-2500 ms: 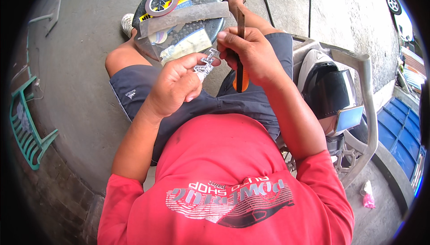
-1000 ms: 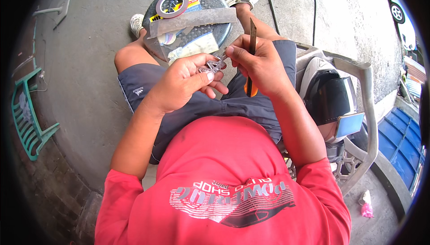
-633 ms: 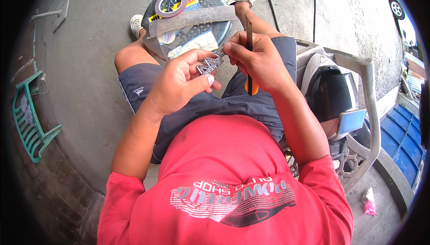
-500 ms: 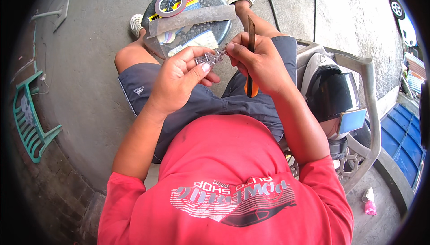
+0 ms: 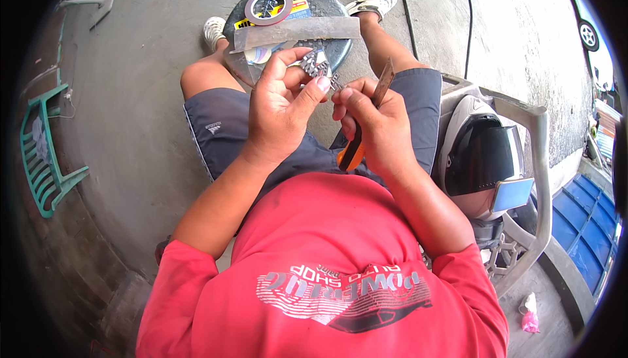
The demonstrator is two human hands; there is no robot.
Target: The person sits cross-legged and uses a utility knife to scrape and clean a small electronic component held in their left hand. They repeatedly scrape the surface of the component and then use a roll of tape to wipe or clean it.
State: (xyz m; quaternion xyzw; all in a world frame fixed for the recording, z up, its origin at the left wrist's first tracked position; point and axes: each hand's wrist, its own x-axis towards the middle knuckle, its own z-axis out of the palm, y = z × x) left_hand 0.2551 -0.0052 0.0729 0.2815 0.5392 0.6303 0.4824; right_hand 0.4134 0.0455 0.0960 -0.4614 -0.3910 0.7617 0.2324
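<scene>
Between the thumb and fingers of my left hand (image 5: pixel 278 112) is a small, shiny silver cut-out piece (image 5: pixel 316 65) with a jagged, lettering-like outline. My right hand (image 5: pixel 379 119) keeps an orange-handled utility knife (image 5: pixel 351 155) tucked in its grip, the brown, worn-looking blade pointing up and away from me. Its thumb and fingertips pinch close to the near right end of the silver piece. Whether they hold a bit of it is too small to tell. Both hands are above my lap, just short of a round black stool (image 5: pixel 333 6).
On the stool lie a tape roll (image 5: pixel 251 8), a translucent strip (image 5: pixel 297 29) and yellow-blue packaging (image 5: pixel 299 8). To my right, a grey chair (image 5: pixel 541 135) carries a helmet (image 5: pixel 481 161) and a phone (image 5: pixel 512 194). A green plastic chair (image 5: pixel 42 155) is at far left.
The silver piece has turned in my left hand and now slants down toward my right fingers. The knife has tipped from upright, its blade leaning right and its handle left. The whole view has shifted slightly.
</scene>
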